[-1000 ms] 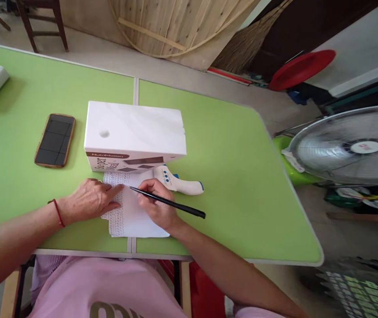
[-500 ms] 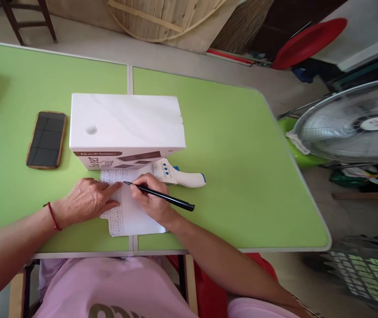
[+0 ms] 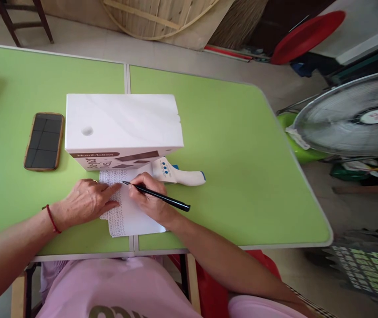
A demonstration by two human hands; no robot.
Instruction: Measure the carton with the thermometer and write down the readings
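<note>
My right hand grips a black pen, its tip on the notebook page near the written part. Lines of small handwriting cover the left side of the white notebook; the right side is blank. My left hand lies on the notebook's left edge, fingers stretched out, index fingertip close to the pen tip. Just beyond the notebook stands a white box with brown print, hiding the page's far edge. A white handheld thermometer with blue buttons lies beside my right hand, partly hidden by it.
A phone in a brown case lies left of the box on the green folding table. Off the table's right edge stands a fan. A red basin leans farther back. A wooden stool is at the far left.
The pen's rear end has swung slightly to the left, while its tip stays at about the same place on the page. The view has shifted a little; my left hand stays put.
</note>
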